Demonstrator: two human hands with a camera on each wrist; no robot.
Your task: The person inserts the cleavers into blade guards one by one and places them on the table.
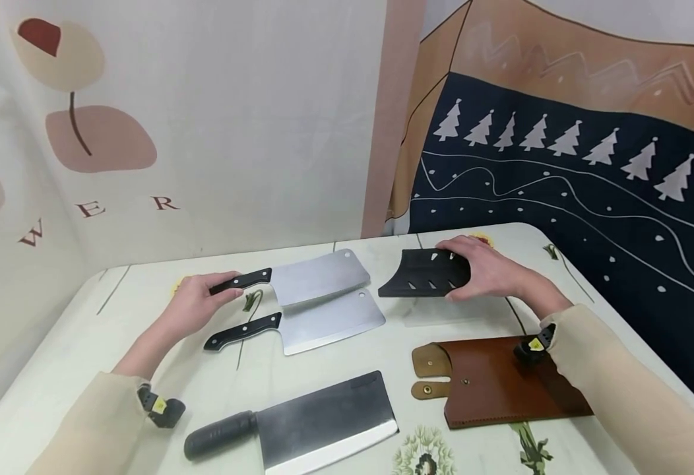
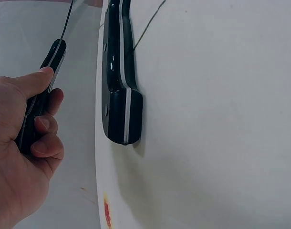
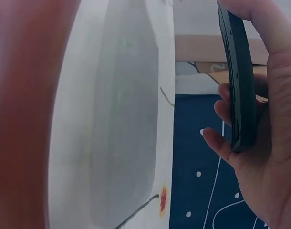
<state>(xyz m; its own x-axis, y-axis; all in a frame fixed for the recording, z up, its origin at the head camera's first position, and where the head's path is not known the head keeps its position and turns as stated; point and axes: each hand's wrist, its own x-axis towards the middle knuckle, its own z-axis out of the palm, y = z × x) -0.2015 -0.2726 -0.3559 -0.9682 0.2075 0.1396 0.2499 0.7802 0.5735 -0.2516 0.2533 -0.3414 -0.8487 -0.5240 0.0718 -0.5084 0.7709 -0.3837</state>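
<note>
My left hand (image 1: 195,303) grips the black riveted handle of a cleaver (image 1: 320,277), held above the table with its blade pointing right. In the left wrist view the thumb and fingers wrap that handle (image 2: 56,50). Just below it a similar cleaver (image 1: 332,323) lies on the table. My right hand (image 1: 489,270) holds a black slotted knife sheath (image 1: 421,274) by its right end, raised, its curved open end toward the cleaver. The right wrist view shows this sheath (image 3: 242,86) edge-on between thumb and fingers. Beneath it lies a clear plastic sheet or sleeve (image 1: 442,311).
At the front lies a larger dark-bladed cleaver (image 1: 329,422) with a round black handle. A brown leather sheath (image 1: 501,382) with snap straps lies at the right, under my right forearm. Printed cloth hangs behind the table (image 1: 145,356).
</note>
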